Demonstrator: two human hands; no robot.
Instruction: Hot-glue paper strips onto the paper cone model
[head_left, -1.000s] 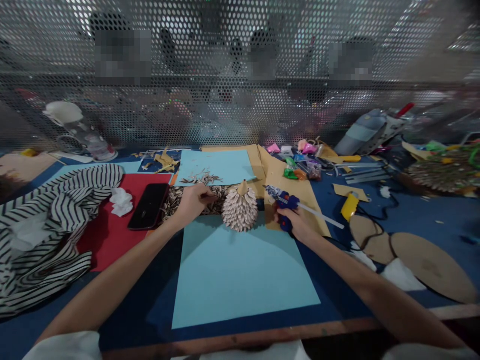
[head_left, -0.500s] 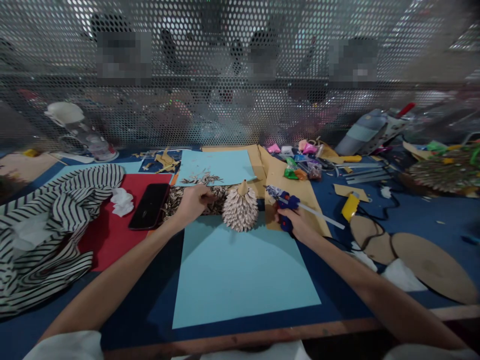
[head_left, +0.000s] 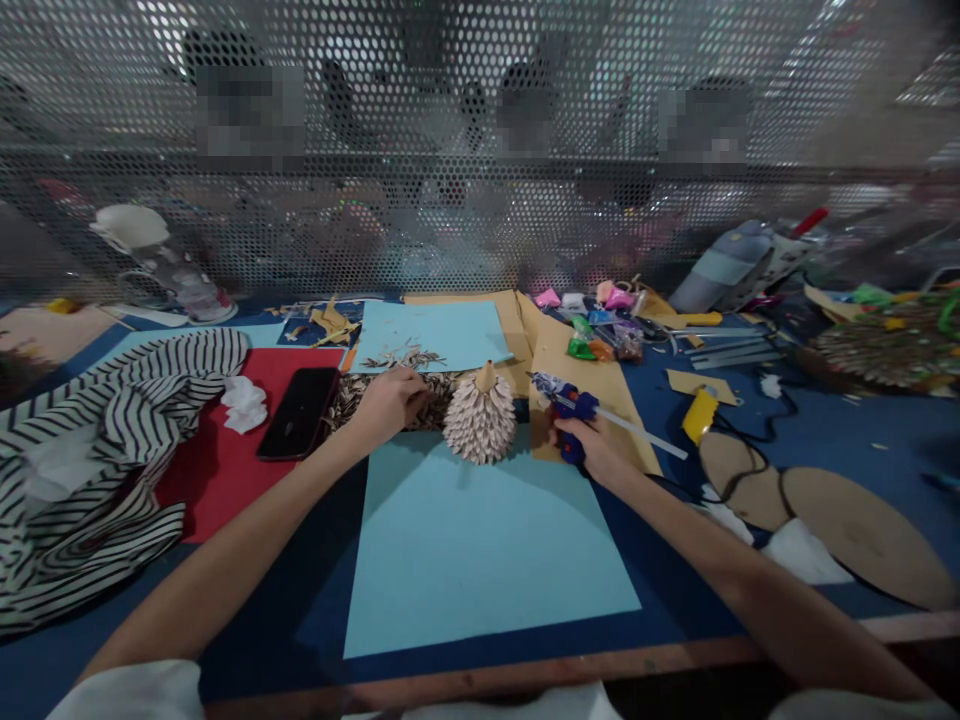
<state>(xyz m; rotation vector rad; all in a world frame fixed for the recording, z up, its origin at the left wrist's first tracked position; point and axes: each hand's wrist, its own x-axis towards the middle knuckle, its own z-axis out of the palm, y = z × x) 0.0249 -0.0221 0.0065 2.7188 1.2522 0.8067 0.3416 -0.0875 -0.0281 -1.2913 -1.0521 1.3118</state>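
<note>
Blue table [head_left: 817, 425] before perforated screen [head_left: 427, 160]

A craft workroom spreads before me across a blue table [head_left: 825, 430]: a glue gun [head_left: 576, 402] at 3 o'clock, round brown boards [head_left: 862, 535] at 4, bright little packets [head_left: 600, 316] at 1, pale-blue paper [head_left: 487, 540] at 6, a perforated metal screen [head_left: 435, 230] at 12.

We observe the left hand [head_left: 386, 402], loosely curled, at a pile of brown flakes [head_left: 351, 392] beside an upright scale-covered cone [head_left: 481, 420]. The right hand [head_left: 594, 446] grips a blue glue gun [head_left: 576, 403] to the cone's right; left of the flakes we note a black phone [head_left: 300, 412].
</note>
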